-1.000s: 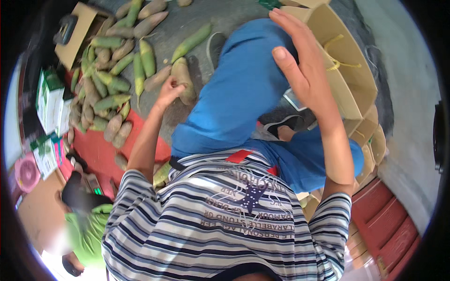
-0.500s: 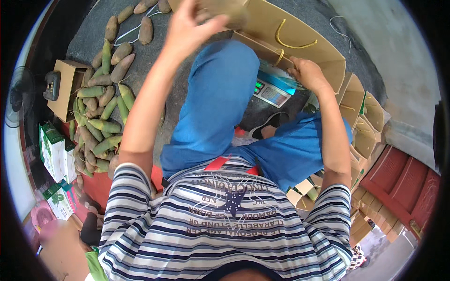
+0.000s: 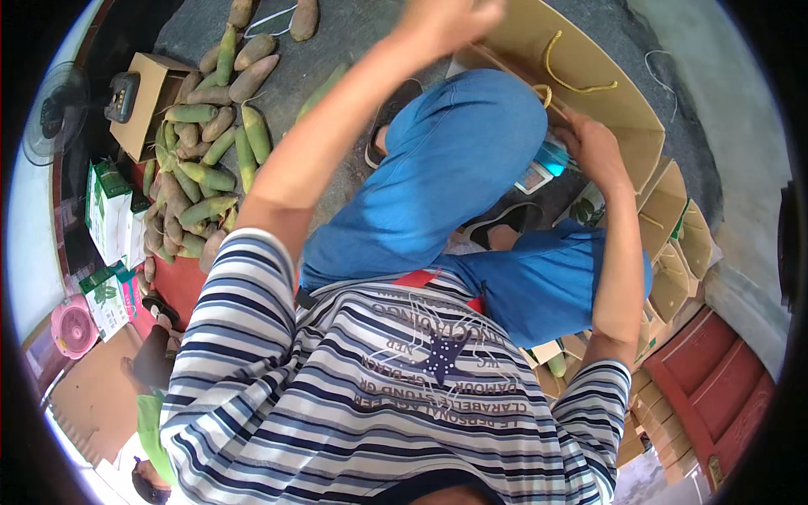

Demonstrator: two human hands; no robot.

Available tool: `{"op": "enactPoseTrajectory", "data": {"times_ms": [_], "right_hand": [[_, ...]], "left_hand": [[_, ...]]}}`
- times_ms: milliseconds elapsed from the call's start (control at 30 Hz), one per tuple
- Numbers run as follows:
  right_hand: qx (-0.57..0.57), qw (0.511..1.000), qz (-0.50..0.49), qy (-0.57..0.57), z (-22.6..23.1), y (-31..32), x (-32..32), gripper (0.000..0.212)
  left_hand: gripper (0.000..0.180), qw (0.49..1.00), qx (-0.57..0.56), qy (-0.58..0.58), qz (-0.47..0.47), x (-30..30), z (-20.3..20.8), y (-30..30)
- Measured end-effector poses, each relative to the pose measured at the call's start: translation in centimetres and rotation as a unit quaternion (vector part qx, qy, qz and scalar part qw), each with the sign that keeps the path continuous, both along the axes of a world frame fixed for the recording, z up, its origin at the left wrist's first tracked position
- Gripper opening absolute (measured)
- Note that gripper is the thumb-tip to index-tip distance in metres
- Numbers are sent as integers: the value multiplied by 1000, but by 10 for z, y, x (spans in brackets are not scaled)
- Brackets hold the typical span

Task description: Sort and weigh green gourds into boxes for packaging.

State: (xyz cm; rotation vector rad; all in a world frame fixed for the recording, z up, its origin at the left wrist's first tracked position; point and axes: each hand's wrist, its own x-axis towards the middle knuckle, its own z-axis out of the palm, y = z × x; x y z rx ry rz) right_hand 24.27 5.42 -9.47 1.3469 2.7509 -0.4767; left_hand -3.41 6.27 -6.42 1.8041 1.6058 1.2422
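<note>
And the yellow-roped tan cardboard bag [image 3: 589,57] gapes upward, long rim slanting far-left to near-right; right hand [image 3: 594,149] grips its near edge; left hand [image 3: 450,23] blurred, hold unclear!

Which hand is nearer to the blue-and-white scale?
Right. The right hand is close beside the scale, at the edge of the cardboard bag; the left hand is farther off, toward the picture's top.

Paper bag [image 3: 593,42] mouth open up top — room betw. far wall [image 3: 631,105] and near rim [image 3: 509,64], save yellow rope handle [image 3: 581,88]. R hand [image 3: 596,150] on near rim & bent knee [image 3: 492,118] block near side. Floor strip [image 3: 288,93] betw. L forearm [image 3: 341,126] and veg. pile [image 3: 195,172] — passable, bar 1 green root [image 3: 324,88].
</note>
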Motion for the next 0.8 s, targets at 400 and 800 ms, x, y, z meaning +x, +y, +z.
{"op": "enactPoseTrajectory", "data": {"times_ms": [400, 800], "right_hand": [[-23, 1000, -11, 18, 10, 2, -3, 34], [-30, 998, -54, -12, 14, -3, -8, 31]], "left_hand": [[50, 807, -476, 232, 263, -223, -252, -244], [79, 682, -630, 269, 255, -180, -266, -287]]}}
